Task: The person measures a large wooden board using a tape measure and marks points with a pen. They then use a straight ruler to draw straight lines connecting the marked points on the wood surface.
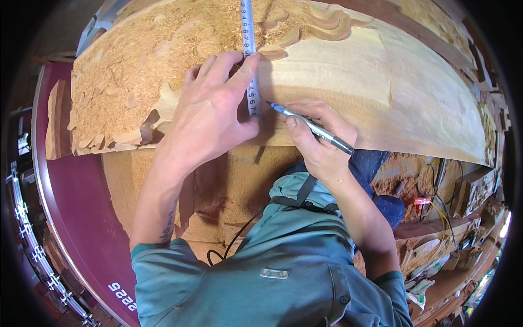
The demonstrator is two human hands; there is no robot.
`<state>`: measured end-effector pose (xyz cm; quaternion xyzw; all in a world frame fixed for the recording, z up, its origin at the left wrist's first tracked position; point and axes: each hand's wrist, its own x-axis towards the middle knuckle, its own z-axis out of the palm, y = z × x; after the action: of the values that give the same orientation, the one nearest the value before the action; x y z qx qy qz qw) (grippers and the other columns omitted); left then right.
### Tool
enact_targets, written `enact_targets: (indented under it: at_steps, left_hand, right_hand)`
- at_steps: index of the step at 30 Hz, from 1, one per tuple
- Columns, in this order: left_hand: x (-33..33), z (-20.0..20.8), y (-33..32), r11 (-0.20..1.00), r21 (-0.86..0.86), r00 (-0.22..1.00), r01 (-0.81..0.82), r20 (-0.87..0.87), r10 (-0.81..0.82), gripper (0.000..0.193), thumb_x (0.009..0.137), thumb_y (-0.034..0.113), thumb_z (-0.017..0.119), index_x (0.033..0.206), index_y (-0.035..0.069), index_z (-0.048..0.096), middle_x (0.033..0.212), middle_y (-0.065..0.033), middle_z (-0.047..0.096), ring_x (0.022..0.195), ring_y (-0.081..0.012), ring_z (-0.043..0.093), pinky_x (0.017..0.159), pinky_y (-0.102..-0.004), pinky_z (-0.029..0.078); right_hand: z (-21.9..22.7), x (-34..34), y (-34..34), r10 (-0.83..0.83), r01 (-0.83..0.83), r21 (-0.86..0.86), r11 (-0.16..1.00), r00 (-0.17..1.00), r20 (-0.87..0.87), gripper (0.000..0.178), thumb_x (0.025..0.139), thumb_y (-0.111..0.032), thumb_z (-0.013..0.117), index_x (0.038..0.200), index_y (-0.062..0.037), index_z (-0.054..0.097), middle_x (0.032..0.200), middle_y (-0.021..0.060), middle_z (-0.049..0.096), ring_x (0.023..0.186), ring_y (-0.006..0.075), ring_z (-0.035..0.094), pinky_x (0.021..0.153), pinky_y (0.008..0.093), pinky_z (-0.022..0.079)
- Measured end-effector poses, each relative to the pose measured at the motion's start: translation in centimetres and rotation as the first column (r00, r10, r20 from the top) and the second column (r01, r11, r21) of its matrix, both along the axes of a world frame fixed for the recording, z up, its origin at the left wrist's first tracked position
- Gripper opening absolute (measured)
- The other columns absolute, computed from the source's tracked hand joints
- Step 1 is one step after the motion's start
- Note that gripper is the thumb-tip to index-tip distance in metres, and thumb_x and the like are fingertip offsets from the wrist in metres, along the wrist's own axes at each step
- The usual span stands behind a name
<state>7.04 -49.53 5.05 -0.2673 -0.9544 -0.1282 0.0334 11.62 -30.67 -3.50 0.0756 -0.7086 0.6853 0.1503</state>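
Observation:
A long, curved wooden slab [348,79] lies across in front of me, with carved wavy relief [335,28] at its far edge and a rough, chipped surface on the left. A pale measuring tape [248,32] runs across the slab from the far side to near its front edge. My left hand [210,111] presses the tape to the wood, thumb and index finger on it and the other fingers bent on the slab. In my right hand [324,155] is a silver marker pen [318,132], its blue tip uncapped, just right of the tape's near end.
A dark red panel [81,201] stands at the left, beside a wood block [58,120]. Below the slab are wood pieces and sawdust [147,185]. Cables [444,210], a red object [421,201] and wood scraps lie at the right.

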Motion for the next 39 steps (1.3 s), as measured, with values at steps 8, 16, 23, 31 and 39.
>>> enact_targets:
  at_steps: [8, 16, 23, 31, 39]
  left_hand:
    - [-0.06, 0.11, -0.05, 1.000, -0.028, 1.000, -0.003, 0.013, 0.004, 0.075, 0.069, 0.015, 0.081, 0.140, 0.002, 0.058, 0.133, -0.0170, 0.057, 0.125, -0.0346, 0.055, 0.105, -0.0481, 0.043]
    - [-0.11, -0.06, -0.23, 1.000, -0.023, 1.000, 0.002, 0.019, -0.001, 0.077, 0.069, 0.016, 0.080, 0.142, 0.001, 0.056, 0.132, -0.0166, 0.057, 0.126, -0.0340, 0.054, 0.106, -0.0474, 0.041]
    - [-0.04, -0.16, -0.25, 1.000, -0.007, 1.000, -0.003, 0.026, 0.003, 0.078, 0.069, 0.015, 0.079, 0.142, 0.001, 0.056, 0.132, -0.0166, 0.058, 0.126, -0.0342, 0.054, 0.106, -0.0477, 0.041]
    - [-0.08, -0.15, -0.16, 1.000, -0.015, 1.000, -0.007, 0.029, 0.007, 0.078, 0.069, 0.016, 0.080, 0.142, 0.002, 0.056, 0.131, -0.0168, 0.057, 0.125, -0.0348, 0.054, 0.107, -0.0489, 0.041]
    - [-0.23, 0.24, -0.14, 0.998, -0.061, 0.995, -0.014, 0.095, 0.020, 0.086, 0.070, 0.014, 0.081, 0.149, 0.004, 0.049, 0.136, -0.0179, 0.053, 0.128, -0.0369, 0.051, 0.109, -0.0446, 0.042]
  right_hand:
    - [-0.42, -0.08, 0.05, 0.016, -0.017, -0.037, 0.999, 1.000, -0.027, 0.014, 0.080, -0.005, 0.076, 0.093, 0.0013, 0.075, 0.087, 0.0120, 0.073, 0.075, 0.0211, 0.071, 0.069, 0.0309, 0.055]
    - [0.13, -0.44, -0.47, -0.031, 0.035, 0.043, 0.998, 0.996, -0.085, 0.016, 0.077, -0.002, 0.078, 0.092, 0.0011, 0.075, 0.087, 0.0130, 0.073, 0.077, 0.0244, 0.071, 0.070, 0.0334, 0.056]
    - [0.19, -0.47, -0.62, -0.036, 0.053, 0.120, 0.991, 0.989, -0.143, 0.017, 0.075, -0.001, 0.078, 0.091, 0.0002, 0.074, 0.088, 0.0127, 0.073, 0.081, 0.0267, 0.070, 0.072, 0.0351, 0.056]
    - [0.14, -0.51, -0.61, -0.045, 0.071, 0.146, 0.987, 0.983, -0.175, 0.017, 0.074, 0.000, 0.079, 0.090, -0.0003, 0.074, 0.088, 0.0125, 0.073, 0.082, 0.0270, 0.070, 0.073, 0.0359, 0.056]
    - [0.17, -0.69, -0.67, -0.039, 0.065, 0.133, 0.989, 0.981, -0.190, 0.017, 0.075, 0.001, 0.078, 0.091, -0.0004, 0.074, 0.088, 0.0132, 0.073, 0.084, 0.0280, 0.070, 0.072, 0.0367, 0.056]
